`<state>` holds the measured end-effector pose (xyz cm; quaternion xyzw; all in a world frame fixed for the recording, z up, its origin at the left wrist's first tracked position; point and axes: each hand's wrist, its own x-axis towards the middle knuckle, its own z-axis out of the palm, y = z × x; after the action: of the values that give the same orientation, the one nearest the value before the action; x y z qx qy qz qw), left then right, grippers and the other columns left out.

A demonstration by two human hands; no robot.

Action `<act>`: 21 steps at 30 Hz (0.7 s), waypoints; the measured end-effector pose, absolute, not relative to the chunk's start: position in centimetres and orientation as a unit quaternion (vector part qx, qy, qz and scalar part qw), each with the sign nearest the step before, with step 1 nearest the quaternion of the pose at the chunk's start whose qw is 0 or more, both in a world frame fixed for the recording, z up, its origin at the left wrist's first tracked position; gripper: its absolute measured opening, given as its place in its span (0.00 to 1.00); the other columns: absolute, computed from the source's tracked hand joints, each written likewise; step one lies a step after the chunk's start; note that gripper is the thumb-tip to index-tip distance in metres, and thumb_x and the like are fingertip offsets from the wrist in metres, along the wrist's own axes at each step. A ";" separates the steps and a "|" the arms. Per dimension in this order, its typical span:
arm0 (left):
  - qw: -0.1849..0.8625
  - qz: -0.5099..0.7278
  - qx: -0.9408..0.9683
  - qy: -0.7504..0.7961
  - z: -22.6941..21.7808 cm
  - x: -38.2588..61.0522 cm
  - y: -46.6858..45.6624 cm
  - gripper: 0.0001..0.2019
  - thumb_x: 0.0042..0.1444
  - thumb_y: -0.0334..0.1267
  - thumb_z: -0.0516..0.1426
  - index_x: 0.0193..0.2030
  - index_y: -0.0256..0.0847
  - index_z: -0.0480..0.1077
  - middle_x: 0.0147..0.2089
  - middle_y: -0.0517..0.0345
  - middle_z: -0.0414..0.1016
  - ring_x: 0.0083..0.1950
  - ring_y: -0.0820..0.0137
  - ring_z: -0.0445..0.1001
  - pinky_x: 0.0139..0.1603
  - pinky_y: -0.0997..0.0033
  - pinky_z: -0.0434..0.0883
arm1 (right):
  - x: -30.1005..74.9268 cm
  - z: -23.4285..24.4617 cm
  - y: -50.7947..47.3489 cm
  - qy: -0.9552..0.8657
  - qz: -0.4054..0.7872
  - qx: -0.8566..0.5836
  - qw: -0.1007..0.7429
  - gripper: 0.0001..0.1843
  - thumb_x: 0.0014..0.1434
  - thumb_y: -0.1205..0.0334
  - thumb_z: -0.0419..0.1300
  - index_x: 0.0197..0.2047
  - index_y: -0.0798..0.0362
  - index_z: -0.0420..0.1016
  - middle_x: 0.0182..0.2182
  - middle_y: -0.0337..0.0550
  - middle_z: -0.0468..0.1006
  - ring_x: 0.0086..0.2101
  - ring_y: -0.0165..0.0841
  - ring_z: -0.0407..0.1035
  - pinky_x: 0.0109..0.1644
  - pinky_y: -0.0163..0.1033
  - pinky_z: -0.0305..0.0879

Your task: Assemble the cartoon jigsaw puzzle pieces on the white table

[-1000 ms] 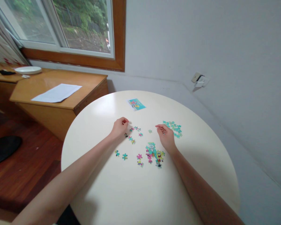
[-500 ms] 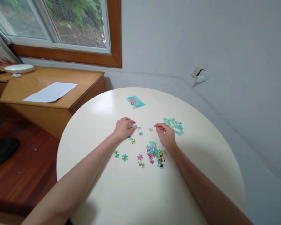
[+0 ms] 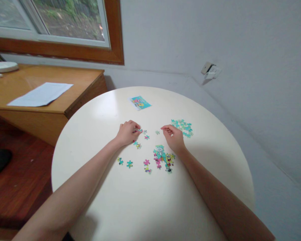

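Note:
My left hand point(image 3: 128, 132) rests on the round white table with thumb and fingers closed at the edge of a small blue and pink puzzle piece point(image 3: 141, 131); its fingers hide part of it. Just to the right of that hand lies a pink and teal piece point(image 3: 146, 137). My right hand point(image 3: 174, 136) is loosely curled, index finger forward and a gap inside the fingers, with nothing visible in them. By its fingertips lies a pale green piece point(image 3: 157, 133). Nearer to me is a joined cartoon section point(image 3: 160, 152) of the puzzle.
Teal pieces point(image 3: 183, 126) lie in a cluster beyond my right hand. A picture card point(image 3: 140, 102) lies at the far side of the table. Loose pieces point(image 3: 129, 164) are scattered in front. A wooden desk point(image 3: 85, 80) with a paper sheet point(image 3: 41, 95) stands at left.
The whole view has shifted, with the table and both hands now a little farther left and higher. Against the pieces, both hands have hardly moved.

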<state>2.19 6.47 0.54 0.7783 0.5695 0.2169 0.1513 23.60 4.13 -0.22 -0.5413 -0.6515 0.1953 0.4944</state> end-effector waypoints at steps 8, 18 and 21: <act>0.195 0.272 0.768 0.546 0.5 2.2 5.8 0.05 0.49 0.36 0.57 0.34 0.40 0.69 0.29 0.60 0.74 0.34 0.69 0.70 0.42 0.67 0.63 | 23.6 -0.1 4.0 -0.656 0.197 -0.546 0.483 0.09 0.49 0.65 0.51 0.29 0.54 0.73 0.21 0.38 0.71 0.23 0.28 0.61 0.28 0.34 0.58; 0.240 0.387 0.722 0.521 1.4 2.9 4.5 0.02 0.48 0.33 0.55 0.26 0.38 0.66 0.22 0.64 0.66 0.25 0.76 0.63 0.30 0.75 0.60 | 23.3 0.1 3.1 -0.779 0.057 -0.458 0.425 0.11 0.54 0.70 0.49 0.35 0.54 0.72 0.28 0.43 0.74 0.29 0.32 0.67 0.37 0.38 0.63; 0.287 0.455 0.680 0.498 1.9 3.8 3.7 0.05 0.47 0.36 0.57 0.25 0.38 0.66 0.25 0.62 0.68 0.28 0.75 0.65 0.32 0.74 0.62 | 23.0 0.4 2.5 -0.793 0.036 -0.440 0.419 0.12 0.58 0.69 0.48 0.38 0.53 0.72 0.30 0.44 0.75 0.32 0.33 0.68 0.40 0.38 0.63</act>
<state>3.76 3.72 1.93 0.6800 0.4980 0.4549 0.2873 23.04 2.54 0.44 -0.4405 -0.7933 0.0356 0.4188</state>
